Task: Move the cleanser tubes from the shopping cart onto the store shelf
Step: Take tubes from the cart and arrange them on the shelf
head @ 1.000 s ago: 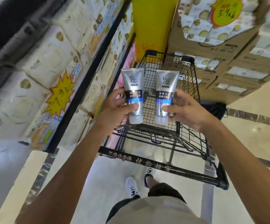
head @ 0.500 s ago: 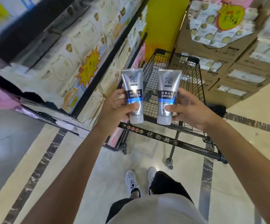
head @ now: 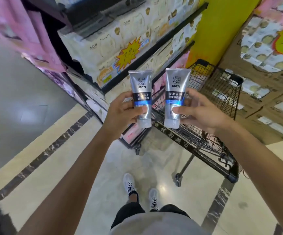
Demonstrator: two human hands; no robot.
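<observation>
Left hand [head: 120, 112] gripping silver plastic cleanser tube with blue band [head: 140, 97], cap down, long axis upright. Right hand [head: 200, 111] pinching matching second silver tube [head: 175, 95], same orientation, just beside first. Both tubes clear of black wire shopping cart [head: 222, 92], held above its near rim. Black-framed store shelf [head: 154, 39] ahead and left; left hand nearer. Likely next: carry tubes toward shelf, upright. Exact slot unclear.
</observation>
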